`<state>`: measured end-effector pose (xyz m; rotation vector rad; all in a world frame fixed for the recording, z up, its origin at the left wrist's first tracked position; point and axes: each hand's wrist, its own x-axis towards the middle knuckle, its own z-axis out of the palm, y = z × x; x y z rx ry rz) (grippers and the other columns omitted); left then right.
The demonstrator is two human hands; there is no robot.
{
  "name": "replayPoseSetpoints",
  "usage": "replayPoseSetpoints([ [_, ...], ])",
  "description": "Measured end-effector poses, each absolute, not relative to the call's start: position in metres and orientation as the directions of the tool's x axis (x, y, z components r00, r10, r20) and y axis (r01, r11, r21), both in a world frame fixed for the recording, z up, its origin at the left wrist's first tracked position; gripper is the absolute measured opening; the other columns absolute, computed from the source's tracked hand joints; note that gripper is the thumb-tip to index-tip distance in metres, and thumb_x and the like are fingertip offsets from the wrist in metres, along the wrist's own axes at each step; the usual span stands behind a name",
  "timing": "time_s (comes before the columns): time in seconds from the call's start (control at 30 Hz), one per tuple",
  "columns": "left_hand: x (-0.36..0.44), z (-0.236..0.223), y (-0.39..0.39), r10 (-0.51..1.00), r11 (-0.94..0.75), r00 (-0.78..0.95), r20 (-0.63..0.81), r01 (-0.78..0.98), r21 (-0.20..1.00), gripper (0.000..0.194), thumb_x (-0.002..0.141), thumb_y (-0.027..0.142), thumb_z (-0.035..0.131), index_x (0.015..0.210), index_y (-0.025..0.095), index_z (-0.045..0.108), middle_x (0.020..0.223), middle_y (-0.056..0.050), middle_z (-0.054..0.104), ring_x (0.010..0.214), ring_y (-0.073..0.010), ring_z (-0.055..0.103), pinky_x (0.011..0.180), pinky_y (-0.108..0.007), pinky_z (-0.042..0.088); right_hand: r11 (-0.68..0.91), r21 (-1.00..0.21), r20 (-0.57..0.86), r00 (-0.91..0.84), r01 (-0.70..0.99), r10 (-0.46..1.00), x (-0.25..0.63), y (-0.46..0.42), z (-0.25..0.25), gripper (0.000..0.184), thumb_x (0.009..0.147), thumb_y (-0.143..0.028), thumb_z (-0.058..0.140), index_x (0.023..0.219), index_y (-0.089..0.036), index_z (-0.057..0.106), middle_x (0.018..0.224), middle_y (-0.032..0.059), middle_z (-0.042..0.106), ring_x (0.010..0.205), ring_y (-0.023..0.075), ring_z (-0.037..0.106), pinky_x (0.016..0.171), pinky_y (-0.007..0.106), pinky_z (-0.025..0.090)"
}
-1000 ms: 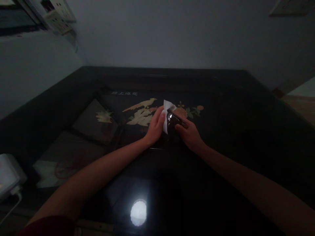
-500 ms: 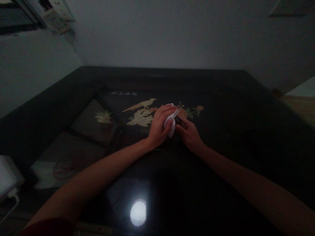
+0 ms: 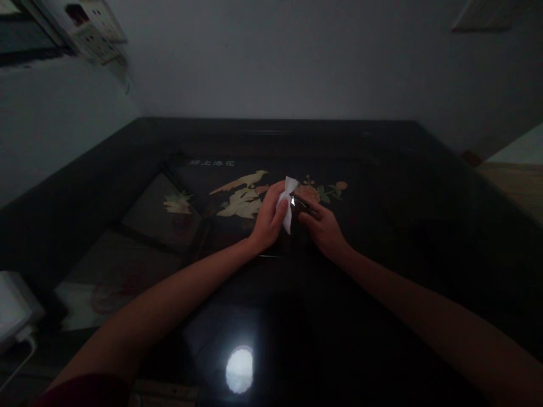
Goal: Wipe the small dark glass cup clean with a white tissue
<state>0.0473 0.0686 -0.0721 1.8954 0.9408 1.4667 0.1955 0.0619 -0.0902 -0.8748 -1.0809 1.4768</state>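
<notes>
My left hand (image 3: 270, 217) is closed around a crumpled white tissue (image 3: 287, 206), pinched under the thumb with one end sticking up. Close on its right, my right hand (image 3: 326, 229) grips a slim dark object (image 3: 301, 200) between thumb and fingers. That object points left toward the tissue, and a small bright glint shows near its left end. Dim light hides its exact kind. Both hands are over a glossy black tabletop (image 3: 339, 316) decorated with a pale bird (image 3: 241, 181) and flowers.
A pale wall (image 3: 271, 62) rises behind the table's far edge. White power sockets (image 3: 95, 39) are at upper left. A white device (image 3: 17, 305) with a cable stands at the left edge. A round light reflection shines on the near surface.
My left hand has drawn slightly left with the tissue, away from the dark object, so more of the object shows. My right hand still grips it, nearly in place.
</notes>
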Motion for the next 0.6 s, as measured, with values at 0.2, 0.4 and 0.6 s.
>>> replayPoseSetpoints([
  [0.2,0.0498,-0.0792,0.0775,0.932,-0.363,0.021,0.363,0.025,0.931,0.050,0.089,0.060,0.030,0.102,0.020,0.057,0.103,-0.007,0.063,0.098,-0.0205,0.057,0.091,-0.035,0.044,0.009,-0.950,0.070,-0.185,-0.311,0.980,0.1962,0.0629,-0.0936,0.056,0.063,-0.033,0.080,0.116,-0.024,0.062,0.113,0.0042,0.068,0.108,0.0236,0.061,0.101,0.043,0.042],
  [0.4,0.0487,-0.0784,0.0748,0.926,-0.376,0.006,0.376,0.032,0.926,0.049,0.088,0.060,0.032,0.100,0.020,0.058,0.099,-0.007,0.063,0.092,-0.0204,0.058,0.087,-0.034,0.044,0.055,-0.968,0.101,-0.178,-0.246,0.979,0.1956,0.0611,-0.0917,0.056,0.063,-0.034,0.080,0.116,-0.025,0.064,0.116,0.0042,0.067,0.109,0.0247,0.061,0.102,0.044,0.042],
  [0.6,0.0451,-0.0780,0.0722,0.814,-0.581,0.126,0.567,0.155,0.799,0.044,0.092,0.050,0.033,0.113,0.018,0.054,0.112,-0.011,0.060,0.103,-0.0223,0.056,0.091,-0.038,0.042,0.041,-0.980,0.078,-0.188,-0.196,0.979,0.1963,0.0599,-0.0882,0.060,0.063,-0.038,0.078,0.118,-0.023,0.062,0.116,0.0058,0.067,0.108,0.0262,0.061,0.100,0.044,0.045],
])
